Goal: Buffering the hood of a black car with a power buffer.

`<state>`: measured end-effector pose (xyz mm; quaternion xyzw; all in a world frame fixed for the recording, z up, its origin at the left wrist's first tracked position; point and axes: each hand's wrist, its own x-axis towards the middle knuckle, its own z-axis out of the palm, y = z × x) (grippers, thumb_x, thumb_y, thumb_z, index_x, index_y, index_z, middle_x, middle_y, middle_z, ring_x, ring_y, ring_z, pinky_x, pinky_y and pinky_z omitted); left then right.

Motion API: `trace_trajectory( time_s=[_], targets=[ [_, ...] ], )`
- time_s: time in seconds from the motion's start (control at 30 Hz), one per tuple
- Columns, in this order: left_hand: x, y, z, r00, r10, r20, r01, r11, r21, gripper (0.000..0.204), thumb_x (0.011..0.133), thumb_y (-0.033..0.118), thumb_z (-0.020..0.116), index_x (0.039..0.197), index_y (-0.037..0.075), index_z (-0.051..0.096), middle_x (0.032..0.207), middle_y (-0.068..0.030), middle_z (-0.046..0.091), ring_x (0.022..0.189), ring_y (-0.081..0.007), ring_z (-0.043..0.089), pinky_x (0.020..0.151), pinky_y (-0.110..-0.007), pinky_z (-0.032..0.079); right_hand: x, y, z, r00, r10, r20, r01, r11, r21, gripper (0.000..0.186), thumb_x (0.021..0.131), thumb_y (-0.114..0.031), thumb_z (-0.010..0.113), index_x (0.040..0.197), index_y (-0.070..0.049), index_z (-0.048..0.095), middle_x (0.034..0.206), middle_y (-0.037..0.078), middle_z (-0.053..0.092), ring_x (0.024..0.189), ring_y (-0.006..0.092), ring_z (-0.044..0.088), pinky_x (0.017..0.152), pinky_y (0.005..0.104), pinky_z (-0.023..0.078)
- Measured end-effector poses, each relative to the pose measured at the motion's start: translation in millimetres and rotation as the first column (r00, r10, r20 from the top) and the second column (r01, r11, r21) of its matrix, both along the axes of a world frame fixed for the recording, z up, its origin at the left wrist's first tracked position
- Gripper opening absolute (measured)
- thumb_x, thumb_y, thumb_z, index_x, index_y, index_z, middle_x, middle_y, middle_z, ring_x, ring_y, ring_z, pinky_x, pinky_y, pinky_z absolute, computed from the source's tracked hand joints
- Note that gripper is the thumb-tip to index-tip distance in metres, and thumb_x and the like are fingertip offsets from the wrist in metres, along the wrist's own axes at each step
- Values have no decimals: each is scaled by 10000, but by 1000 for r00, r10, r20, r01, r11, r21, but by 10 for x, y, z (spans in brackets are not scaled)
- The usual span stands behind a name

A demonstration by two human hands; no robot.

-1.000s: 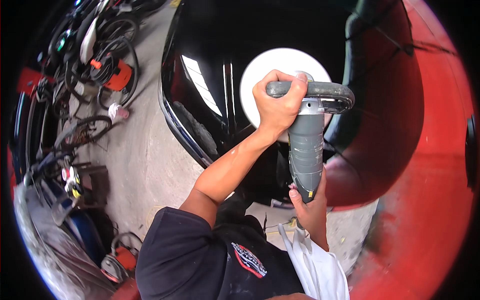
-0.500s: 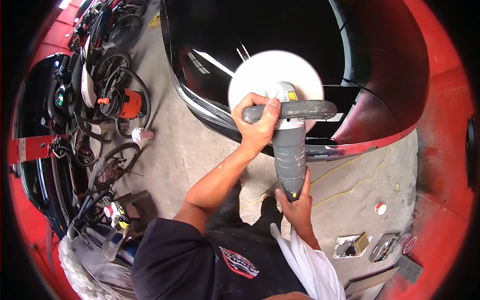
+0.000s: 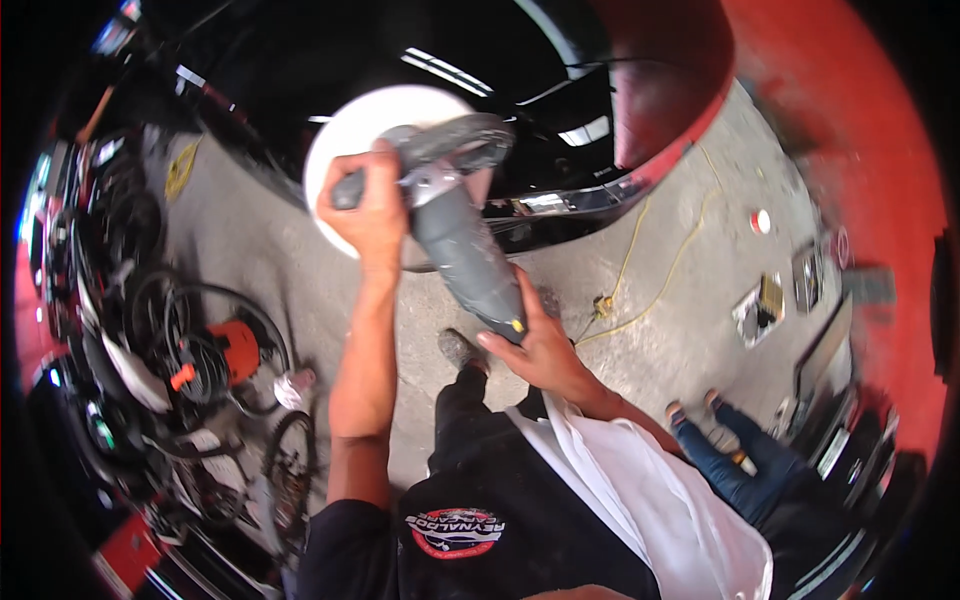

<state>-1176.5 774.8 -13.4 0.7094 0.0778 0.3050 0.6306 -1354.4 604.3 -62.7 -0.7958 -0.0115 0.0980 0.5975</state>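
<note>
I hold a grey electric polisher [image 3: 460, 240] with a round white pad [image 3: 350, 140]. My left hand [image 3: 368, 210] is closed around its front loop handle, up by the pad. My right hand [image 3: 535, 350] grips the rear end of the grey body. The pad is lifted in front of the glossy black car body [image 3: 420, 40], above its lower edge; whether it touches the paint is not clear.
A red car panel [image 3: 850, 150] curves along the right. A yellow cord [image 3: 650, 270] runs over the concrete floor. Hoses, cables and an orange machine [image 3: 225, 350] crowd the left. Another person in jeans [image 3: 750, 460] crouches at the lower right.
The view has swung down and left, away from the black panel; more floor shows. Polisher and both hands have come lower on the car, grips unchanged.
</note>
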Motion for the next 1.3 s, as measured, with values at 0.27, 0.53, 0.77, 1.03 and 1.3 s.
trace_trajectory(
  time_s=[0.27,0.53,0.77,1.03,1.3],
  targets=[
    [790,911,191,995,21,98,-14,997,-79,135,898,97,688,880,-36,693,785,-37,633,684,-92,554,587,-259,449,809,589,373,986,100,-130,-117,984,-131,1024,887,-464,719,1581,-16,113,731,219,666,678,372,690,678,436,530],
    [1289,1417,342,977,-205,64,213,961,-175,260,963,221,613,754,73,575,598,17,483,492,-64,388,474,-224,281,1235,1098,316,994,44,96,-37,996,-76,1045,889,-442,706,1574,4,54,698,230,642,654,415,655,646,460,517],
    [1287,1052,381,940,-339,-21,334,934,-131,286,957,217,624,737,66,522,606,7,461,495,-73,394,454,-237,303,909,1252,492,989,-122,-78,112,986,-120,1008,874,-412,727,1585,-75,98,751,234,674,694,423,673,674,482,528],
    [604,393,26,737,-672,-74,669,741,-59,283,918,216,719,748,46,569,629,12,560,508,-63,474,459,-236,390,57,1507,226,766,-468,-441,521,854,-1,1001,800,-213,777,1586,-152,160,957,280,698,920,465,692,857,437,547],
    [235,-558,-196,514,-845,-144,857,501,122,187,860,142,775,785,13,663,733,-26,660,707,-86,587,659,-257,482,-303,1517,-332,579,-724,-375,807,576,133,993,785,-161,768,1585,-128,182,1180,242,683,1148,381,658,1002,400,493]
  ],
)
